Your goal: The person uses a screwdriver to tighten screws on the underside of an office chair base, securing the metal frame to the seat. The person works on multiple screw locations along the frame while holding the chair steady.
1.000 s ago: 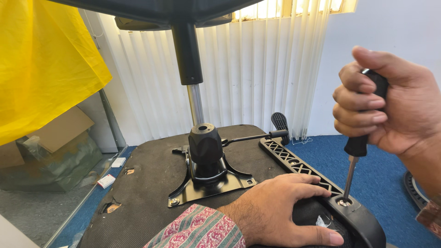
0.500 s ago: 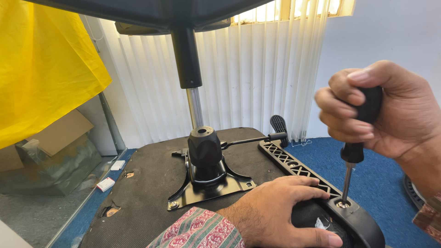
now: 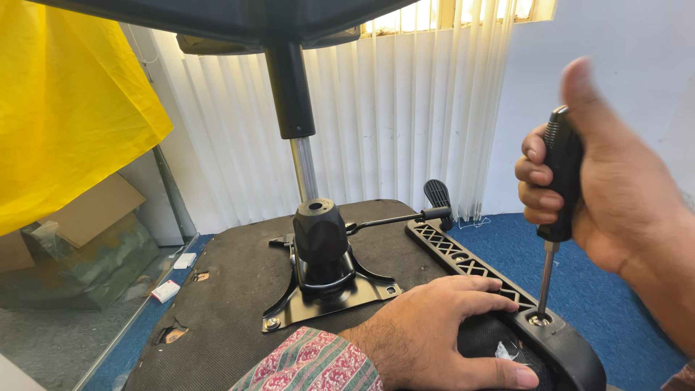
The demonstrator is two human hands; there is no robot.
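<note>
My right hand (image 3: 601,188), fingers clamped on the screwdriver (image 3: 559,181), works the armrest (image 3: 507,289) screw at five o'clock, not visibly seated; left hand (image 3: 441,333) presses flat, fingers apart.

An office room: white vertical blinds (image 3: 405,116) across the frame's top, blue carpet (image 3: 601,289) at lower right, cardboard box (image 3: 79,217) at left.

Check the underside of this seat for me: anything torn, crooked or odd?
Yes. The dark fabric on the seat underside is torn open in two spots near its left edge, showing lighter material beneath. A scrap of white material pokes out by the left hand. The screwdriver in the right hand stands nearly upright in the armrest bracket.
</note>
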